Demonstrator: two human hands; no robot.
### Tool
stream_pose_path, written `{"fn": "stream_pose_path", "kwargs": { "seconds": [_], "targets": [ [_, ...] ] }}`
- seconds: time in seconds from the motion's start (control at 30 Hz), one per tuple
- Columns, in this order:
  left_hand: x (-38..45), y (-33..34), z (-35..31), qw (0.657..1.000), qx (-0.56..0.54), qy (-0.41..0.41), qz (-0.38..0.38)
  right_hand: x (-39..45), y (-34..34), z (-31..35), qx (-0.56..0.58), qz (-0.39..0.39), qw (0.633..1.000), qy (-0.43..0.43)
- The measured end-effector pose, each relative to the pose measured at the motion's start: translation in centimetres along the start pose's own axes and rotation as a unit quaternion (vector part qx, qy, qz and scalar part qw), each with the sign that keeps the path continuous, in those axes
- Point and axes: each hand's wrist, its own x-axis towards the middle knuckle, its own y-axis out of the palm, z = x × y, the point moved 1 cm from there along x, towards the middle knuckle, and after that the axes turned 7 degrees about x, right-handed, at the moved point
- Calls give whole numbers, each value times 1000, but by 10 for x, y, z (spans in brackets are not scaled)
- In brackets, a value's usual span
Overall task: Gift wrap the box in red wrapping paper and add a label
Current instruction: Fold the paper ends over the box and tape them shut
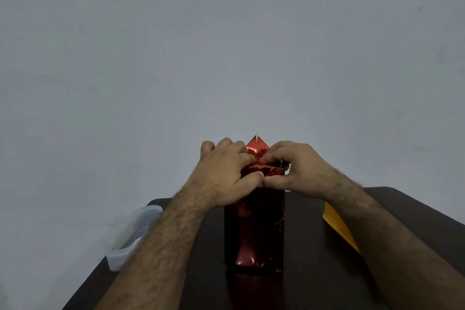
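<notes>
1. Box stands upright in the middle of your dark table, already covered in shiny red paper.
2. Your left hand is clamped on the box's top left corner, fingers curled over the folded paper.
3. Your right hand pinches the paper at the top right, thumb touching your left thumb.
4. A triangular paper flap points up between your hands.
5. A clear tub sits at the table's left edge; a yellow sheet lies to the right, partly under your right forearm.
</notes>
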Motion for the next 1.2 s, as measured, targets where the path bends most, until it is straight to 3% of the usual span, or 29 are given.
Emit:
{"fn": "stream_pose_path", "kwargs": {
  "seconds": [0.17, 0.33, 0.5, 0.6, 0.77, 0.87, 1.03, 1.2],
  "targets": [
    [5, 4, -4, 997, -67, -42, -14, -2, -2, 9, -53, 22, 998, 25],
    [10, 9, 2, 982, -146, -115, -19, -2, -4, 16, -28, 23, 998, 57],
    [6, 19, 9, 979, -165, -109, -49, -6, -8, 26, -203, 22, 972, 118],
    [6, 23, 11, 976, -171, -120, -61, -8, -12, 26, -223, 24, 964, 140],
    [4, 22, 8, 977, -168, -117, -67, -16, -9, 30, -75, -60, 992, 86],
    [4, 22, 8, 975, -173, -120, -67, -14, -3, 33, -35, -60, 995, 75],
    [2, 22, 3, 979, -148, -122, -74, -13, 3, 32, -8, -84, 990, 111],
    [3, 21, -3, 982, -112, -130, -84, -28, 16, 28, 106, -212, 960, 152]
  ]
}}
